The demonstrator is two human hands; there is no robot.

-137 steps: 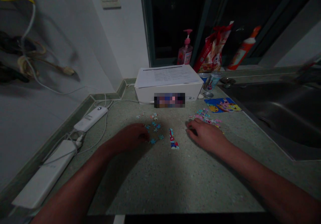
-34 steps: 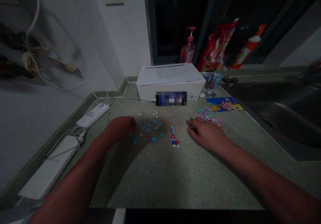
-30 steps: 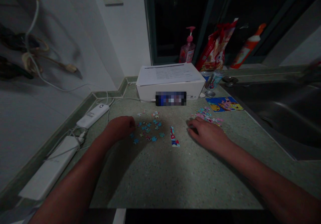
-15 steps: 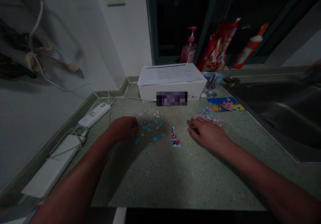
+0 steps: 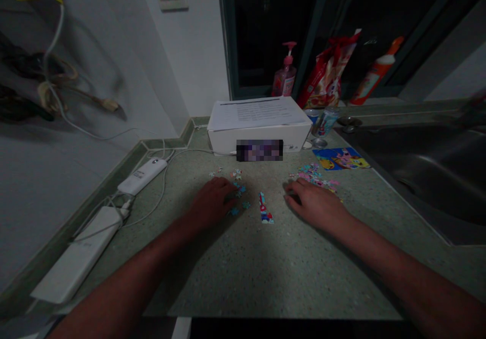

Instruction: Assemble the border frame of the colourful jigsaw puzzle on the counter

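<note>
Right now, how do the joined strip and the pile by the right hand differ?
The strip is fitted into one narrow shape, wider at its near end; the pile is loose pieces. The strip shows mostly red, white and blue, the pile much pink and light blue. The strip lies left of the right hand, the pile just beyond it. Both lie on the counter.

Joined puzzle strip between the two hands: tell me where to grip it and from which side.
Probably best to pinch the joined puzzle strip by both side edges of its wider near end, coming from its right, where the right hand is closest. It lies flat on the countertop and narrows toward the far end, so that base should offer the surer hold.
</note>
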